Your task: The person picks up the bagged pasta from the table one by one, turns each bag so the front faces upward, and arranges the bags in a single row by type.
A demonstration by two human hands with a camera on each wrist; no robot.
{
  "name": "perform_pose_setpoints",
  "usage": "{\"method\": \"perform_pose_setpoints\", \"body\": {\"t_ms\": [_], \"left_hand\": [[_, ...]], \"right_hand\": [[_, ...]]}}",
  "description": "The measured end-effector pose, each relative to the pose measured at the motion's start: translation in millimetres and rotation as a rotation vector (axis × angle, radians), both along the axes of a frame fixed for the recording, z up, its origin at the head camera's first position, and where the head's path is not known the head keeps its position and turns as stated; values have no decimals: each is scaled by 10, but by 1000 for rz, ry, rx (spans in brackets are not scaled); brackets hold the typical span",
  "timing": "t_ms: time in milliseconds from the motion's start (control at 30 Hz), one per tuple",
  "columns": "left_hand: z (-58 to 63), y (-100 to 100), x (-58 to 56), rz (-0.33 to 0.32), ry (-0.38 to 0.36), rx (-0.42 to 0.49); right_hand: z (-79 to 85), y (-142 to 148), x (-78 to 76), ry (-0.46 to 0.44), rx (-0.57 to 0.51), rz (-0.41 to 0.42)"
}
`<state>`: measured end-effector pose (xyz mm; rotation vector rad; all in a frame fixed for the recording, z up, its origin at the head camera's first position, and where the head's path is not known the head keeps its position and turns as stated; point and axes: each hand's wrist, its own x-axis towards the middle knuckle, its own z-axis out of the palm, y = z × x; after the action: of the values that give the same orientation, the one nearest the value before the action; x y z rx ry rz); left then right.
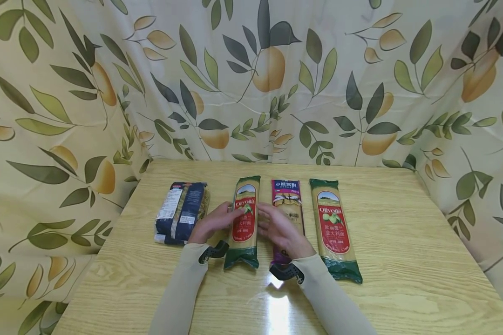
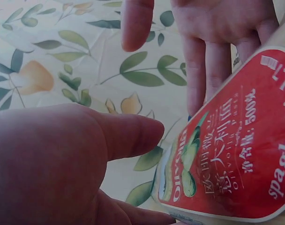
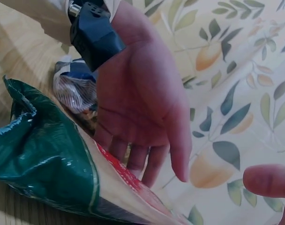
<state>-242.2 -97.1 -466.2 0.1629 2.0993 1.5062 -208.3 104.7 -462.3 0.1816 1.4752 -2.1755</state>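
Observation:
A spaghetti packet (image 1: 244, 225) with green ends and a red label lies lengthwise between the two hands. Along its left side is my left hand (image 1: 218, 221), fingertips at the packet's edge and thumb (image 2: 135, 133) reaching out straight over the label side. My right hand (image 1: 282, 232) is at the packet's right side, its fingers fairly straight and pointing toward the packet. Beneath the right hand, partly covered by it, lies a purple-topped pasta packet (image 1: 287, 190). In the right wrist view, the spaghetti packet's crimped green end (image 3: 53, 159) is close, and the left fingers pass behind the packet.
A dark blue pasta bag (image 1: 182, 214) lies left of the left hand. Another green-ended spaghetti packet (image 1: 335, 228) lies to the right of the purple one. The wooden table (image 1: 402, 260) is bordered at the back and sides by a leaf-patterned curtain (image 1: 243, 107).

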Motion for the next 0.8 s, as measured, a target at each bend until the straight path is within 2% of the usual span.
{"method": "perform_pose_setpoints", "body": {"t_ms": [333, 800], "left_hand": [[-25, 17, -2, 47, -5, -67], [-33, 15, 4, 16, 12, -52]], "right_hand": [[-34, 10, -18, 12, 32, 13], [-48, 11, -13, 7, 66, 7]]}}
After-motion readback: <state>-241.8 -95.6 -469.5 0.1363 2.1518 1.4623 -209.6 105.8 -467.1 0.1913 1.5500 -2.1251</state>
